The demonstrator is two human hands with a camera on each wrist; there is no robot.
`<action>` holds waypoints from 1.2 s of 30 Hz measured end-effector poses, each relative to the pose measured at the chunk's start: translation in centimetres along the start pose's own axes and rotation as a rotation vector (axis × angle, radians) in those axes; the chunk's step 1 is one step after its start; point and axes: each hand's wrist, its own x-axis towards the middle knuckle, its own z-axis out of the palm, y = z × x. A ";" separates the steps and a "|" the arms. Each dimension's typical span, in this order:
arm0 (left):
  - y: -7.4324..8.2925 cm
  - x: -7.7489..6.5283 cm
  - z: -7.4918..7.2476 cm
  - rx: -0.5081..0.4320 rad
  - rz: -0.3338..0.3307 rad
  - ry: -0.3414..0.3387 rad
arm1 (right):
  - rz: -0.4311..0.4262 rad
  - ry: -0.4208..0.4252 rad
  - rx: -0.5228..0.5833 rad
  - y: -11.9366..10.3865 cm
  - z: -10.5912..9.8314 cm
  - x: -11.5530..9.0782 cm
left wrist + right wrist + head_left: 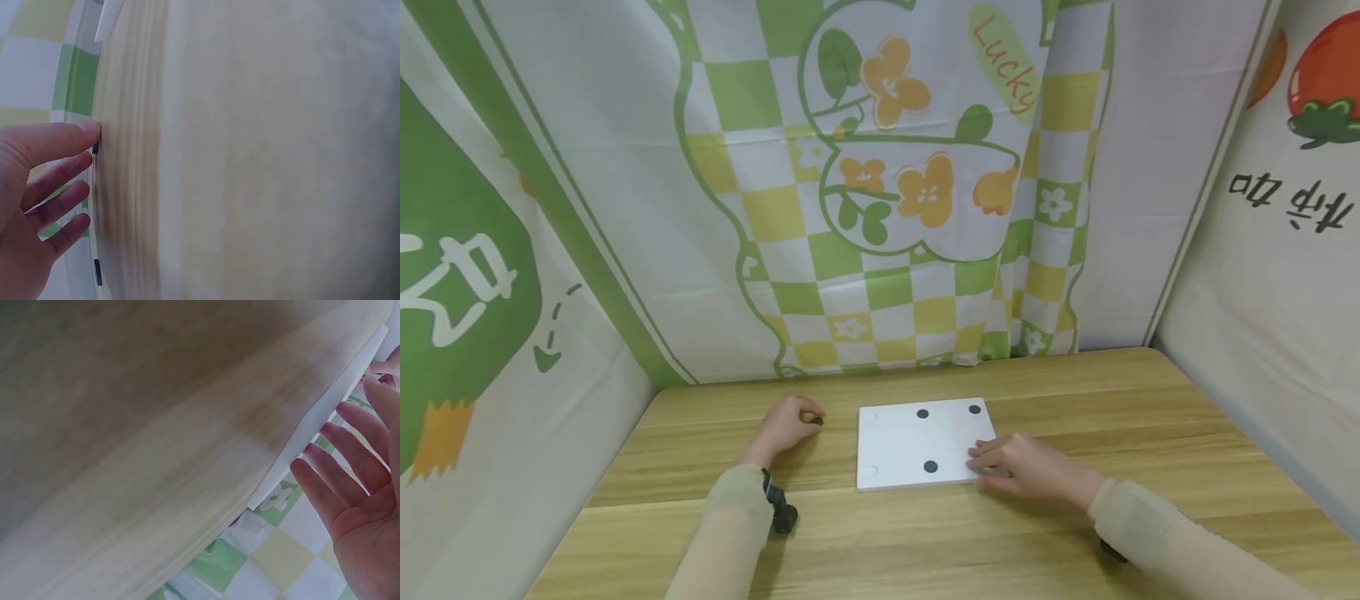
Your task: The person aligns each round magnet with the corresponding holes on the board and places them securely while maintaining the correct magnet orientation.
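A flat white board [898,446] lies on the wooden table, with several black discs on it, one of them the near disc [931,467]. Two faint round recesses show along its left side. Left of the board, my left hand [786,427] pinches a small black disc [95,148] between thumb and index finger, close over the tabletop. The other left fingers are spread loosely. My right hand [1022,467] rests its nearly straight fingertips on the board's right edge, covering the near right corner. From the right wrist view, those fingers [340,481] lie along the board's upper face.
A second black piece [97,272] sits on the table beyond my left hand in the left wrist view. The wooden table [880,542] ends at a patterned curtain [850,308] at the back. Printed cloth walls stand on both sides.
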 end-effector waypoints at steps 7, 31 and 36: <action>-0.2 -0.1 -0.1 -0.028 -0.018 0.020 | -0.002 0.001 -0.002 0.0 0.0 0.0; -0.7 -0.1 0.2 -0.118 -0.168 0.053 | 0.018 -0.017 0.009 -0.2 -0.2 0.1; -0.6 -0.2 0.2 -0.131 -0.179 0.062 | 0.012 -0.011 0.010 -0.3 -0.2 0.1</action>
